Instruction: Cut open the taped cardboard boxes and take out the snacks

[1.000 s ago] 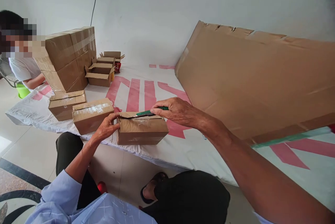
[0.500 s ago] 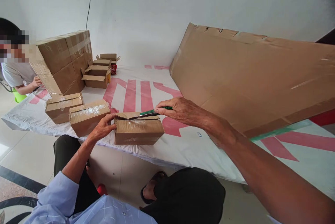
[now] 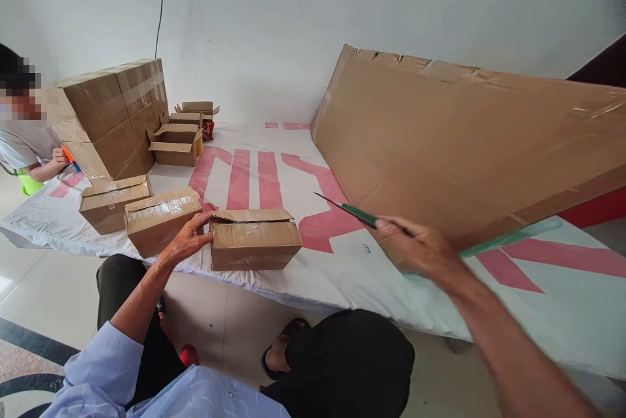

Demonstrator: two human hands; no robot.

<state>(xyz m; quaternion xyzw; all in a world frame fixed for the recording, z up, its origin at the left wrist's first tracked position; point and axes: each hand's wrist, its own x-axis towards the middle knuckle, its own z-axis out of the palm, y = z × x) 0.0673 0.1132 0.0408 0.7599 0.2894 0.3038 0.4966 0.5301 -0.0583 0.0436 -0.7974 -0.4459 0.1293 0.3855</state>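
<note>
My left hand [image 3: 186, 239] grips the left end of a small cardboard box [image 3: 257, 250] near the table's front edge. A slit runs along the box's top seam, and the back flap is slightly raised. Shiny tape shows on its upper face. In my right hand [image 3: 418, 245] is a green-handled utility knife [image 3: 359, 213], its blade out and pointing left. The knife is in the air to the right of the box, apart from it. Left of my left hand stands a taped cardboard box [image 3: 159, 225], with another small box [image 3: 115, 204] beyond it.
A large cardboard sheet or carton [image 3: 464, 150] leans at the right. Stacked cartons [image 3: 112, 121] and several open small boxes [image 3: 173, 154] stand at the back left. Another person's hand [image 3: 59, 157] holds an orange and blue object. White cloth with red markings [image 3: 244, 177] covers the table.
My right hand has drawn the knife off the box's top seam and out to the right. My left hand stays on the box. An orange and blue object now shows in the other person's hand.
</note>
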